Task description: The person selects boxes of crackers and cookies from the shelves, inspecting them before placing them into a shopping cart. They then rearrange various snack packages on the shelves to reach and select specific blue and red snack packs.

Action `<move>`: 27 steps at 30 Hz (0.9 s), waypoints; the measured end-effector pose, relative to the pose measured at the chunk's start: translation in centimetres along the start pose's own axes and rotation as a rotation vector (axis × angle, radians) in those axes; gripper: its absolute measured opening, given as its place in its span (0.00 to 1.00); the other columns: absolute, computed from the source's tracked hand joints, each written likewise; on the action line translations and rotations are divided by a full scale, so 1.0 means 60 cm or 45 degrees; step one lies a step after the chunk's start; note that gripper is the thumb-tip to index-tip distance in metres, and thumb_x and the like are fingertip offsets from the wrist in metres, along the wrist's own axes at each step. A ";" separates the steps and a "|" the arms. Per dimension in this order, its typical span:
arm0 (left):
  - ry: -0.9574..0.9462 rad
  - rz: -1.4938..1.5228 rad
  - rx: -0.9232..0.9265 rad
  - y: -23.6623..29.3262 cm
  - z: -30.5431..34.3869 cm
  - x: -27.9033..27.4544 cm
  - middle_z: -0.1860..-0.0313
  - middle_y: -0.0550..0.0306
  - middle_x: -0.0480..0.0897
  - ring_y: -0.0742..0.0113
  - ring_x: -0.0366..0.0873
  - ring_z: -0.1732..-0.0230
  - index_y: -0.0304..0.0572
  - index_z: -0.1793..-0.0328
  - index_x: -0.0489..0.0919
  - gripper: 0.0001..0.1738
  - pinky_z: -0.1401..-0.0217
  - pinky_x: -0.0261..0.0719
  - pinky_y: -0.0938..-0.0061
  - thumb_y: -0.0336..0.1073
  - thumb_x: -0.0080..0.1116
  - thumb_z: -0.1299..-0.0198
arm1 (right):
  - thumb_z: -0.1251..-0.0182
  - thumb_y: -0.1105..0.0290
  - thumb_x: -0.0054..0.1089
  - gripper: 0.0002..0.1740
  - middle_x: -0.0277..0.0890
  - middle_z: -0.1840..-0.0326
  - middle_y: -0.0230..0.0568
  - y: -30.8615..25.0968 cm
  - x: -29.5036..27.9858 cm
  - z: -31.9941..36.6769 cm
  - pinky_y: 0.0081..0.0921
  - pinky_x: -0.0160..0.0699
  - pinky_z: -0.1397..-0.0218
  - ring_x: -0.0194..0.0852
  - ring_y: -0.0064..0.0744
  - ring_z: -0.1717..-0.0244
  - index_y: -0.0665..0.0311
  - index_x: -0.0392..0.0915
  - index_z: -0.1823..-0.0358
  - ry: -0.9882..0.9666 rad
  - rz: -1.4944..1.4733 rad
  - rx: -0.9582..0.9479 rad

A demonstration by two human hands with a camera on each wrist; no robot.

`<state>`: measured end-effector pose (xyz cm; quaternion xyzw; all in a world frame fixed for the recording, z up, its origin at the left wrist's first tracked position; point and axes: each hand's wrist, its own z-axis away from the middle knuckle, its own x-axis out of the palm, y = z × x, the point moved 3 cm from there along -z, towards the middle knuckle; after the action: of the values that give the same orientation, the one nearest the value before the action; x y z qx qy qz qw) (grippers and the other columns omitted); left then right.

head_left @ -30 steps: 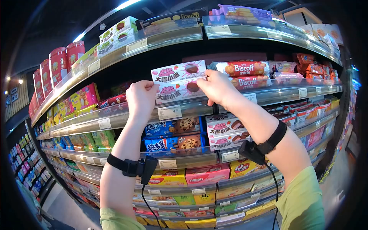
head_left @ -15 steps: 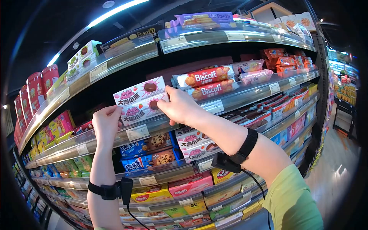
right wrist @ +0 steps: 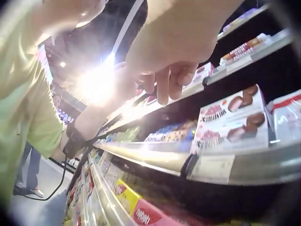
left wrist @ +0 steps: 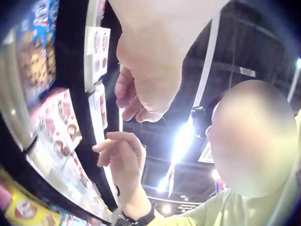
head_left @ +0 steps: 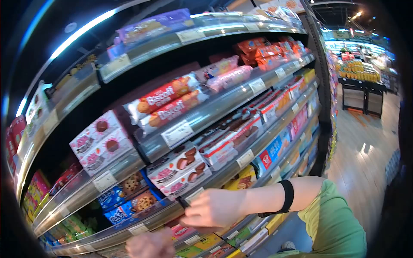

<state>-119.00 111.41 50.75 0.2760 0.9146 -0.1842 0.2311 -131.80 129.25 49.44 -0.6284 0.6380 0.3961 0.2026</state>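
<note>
Both hands are away from the shelves' goods and hold nothing. My right hand (head_left: 215, 208), blurred in the head view, hangs in front of a lower shelf edge with its fingers loosely bent. Lower and to the left is my left hand (head_left: 150, 244), also blurred, partly cut off by the frame's bottom. In the left wrist view its fingers (left wrist: 131, 106) droop loosely. Two stacked white and pink snack boxes (head_left: 103, 139) stand at the front of the upper shelf. Below the right end of that shelf, similar boxes with chocolate cakes pictured (head_left: 180, 170) are stacked, nearest to my right hand.
Red Biscoff packs (head_left: 167, 99) lie right of the upper boxes. Blue cookie packs (head_left: 129, 193) sit on the shelf below. Clear-lipped shelf edges (head_left: 206, 118) jut out along the rack. An aisle floor (head_left: 357, 142) runs at right, with a black display stand (head_left: 361, 92) beyond.
Both hands have let go of the stacked snack boxes and dropped down away from them. The boxes stay on the shelf. The head view has turned to the right.
</note>
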 end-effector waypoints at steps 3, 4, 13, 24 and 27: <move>-0.125 0.223 -0.113 0.033 -0.001 0.075 0.57 0.47 0.86 0.58 0.85 0.61 0.38 0.55 0.85 0.14 0.60 0.82 0.70 0.21 0.66 0.49 | 0.41 0.66 0.62 0.16 0.75 0.66 0.34 0.005 0.031 0.083 0.27 0.78 0.68 0.77 0.34 0.65 0.63 0.75 0.52 -0.150 -0.059 0.059; -0.098 0.228 -0.170 0.036 -0.006 0.098 0.61 0.49 0.86 0.58 0.85 0.65 0.39 0.57 0.86 0.13 0.61 0.81 0.70 0.20 0.67 0.51 | 0.41 0.68 0.62 0.15 0.77 0.66 0.33 0.015 0.022 0.106 0.27 0.79 0.68 0.78 0.33 0.66 0.62 0.76 0.53 -0.036 -0.058 0.189; -0.068 0.095 -0.427 0.042 -0.102 0.279 0.53 0.46 0.84 0.53 0.82 0.53 0.37 0.58 0.84 0.13 0.50 0.79 0.65 0.19 0.63 0.52 | 0.48 0.79 0.61 0.15 0.78 0.52 0.40 0.184 -0.131 0.294 0.37 0.74 0.49 0.75 0.43 0.54 0.61 0.80 0.56 0.489 0.496 0.640; -0.061 -0.383 -0.766 0.027 -0.221 0.427 0.42 0.51 0.76 0.52 0.83 0.57 0.42 0.38 0.77 0.20 0.60 0.83 0.66 0.32 0.56 0.37 | 0.37 0.74 0.58 0.21 0.73 0.41 0.43 0.323 -0.157 0.397 0.39 0.74 0.44 0.71 0.50 0.47 0.62 0.75 0.42 0.424 0.427 0.599; 0.290 -0.319 -0.873 0.068 -0.206 0.448 0.42 0.46 0.78 0.62 0.82 0.59 0.41 0.42 0.79 0.20 0.65 0.80 0.73 0.25 0.61 0.42 | 0.38 0.78 0.57 0.17 0.75 0.44 0.44 0.307 -0.183 0.454 0.36 0.78 0.49 0.76 0.49 0.50 0.63 0.78 0.46 0.571 0.221 0.480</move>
<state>-140.47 131.65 46.01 0.0876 0.9696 0.1374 0.1825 -154.64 155.11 45.90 -0.5948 0.7803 0.1381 0.1352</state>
